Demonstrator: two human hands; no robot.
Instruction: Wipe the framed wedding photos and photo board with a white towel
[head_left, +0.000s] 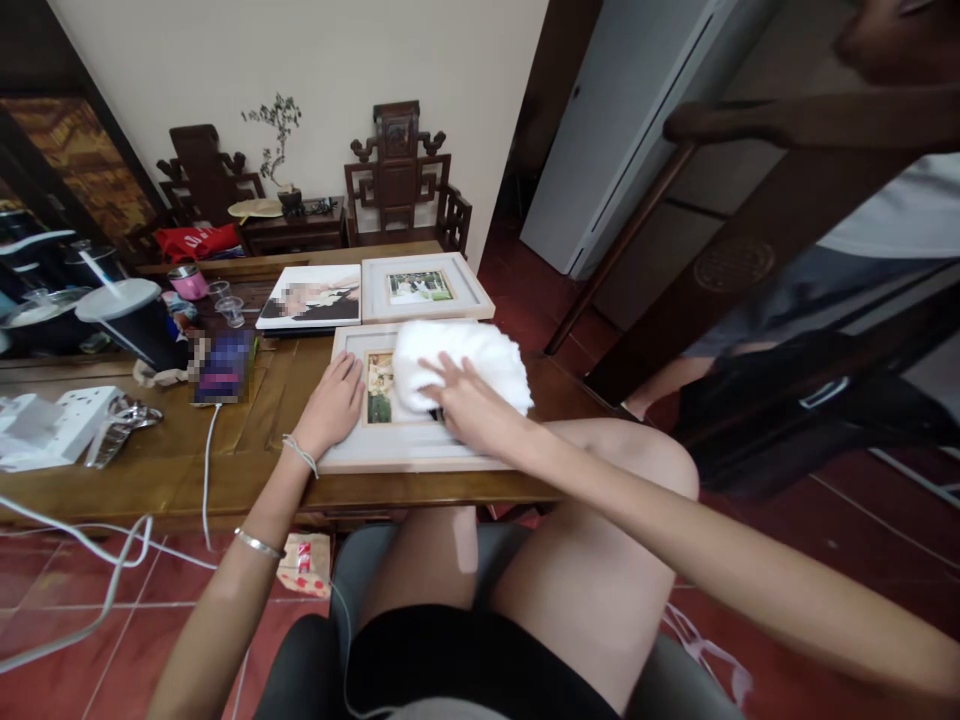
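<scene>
A light wooden picture frame (427,465) lies flat near the table's front edge, with a small photo (379,385) in its middle. My left hand (337,402) rests on its left side, fingers laid flat on the border. Across the frame's right half is a folded white cloth (465,350), hiding part of the photo. My right hand (469,400) presses on the cloth from above, its fingers spread. Behind them lie a second framed photo (420,288) and a white-edged picture panel (311,295), side by side.
On the wooden table's (262,420) left are a dark lidded cup with a straw (135,320), small clear cups (231,310), a phone (223,368) on a white cable and a power strip (67,425). A large carved chair (720,220) stands close on the right, a person behind it.
</scene>
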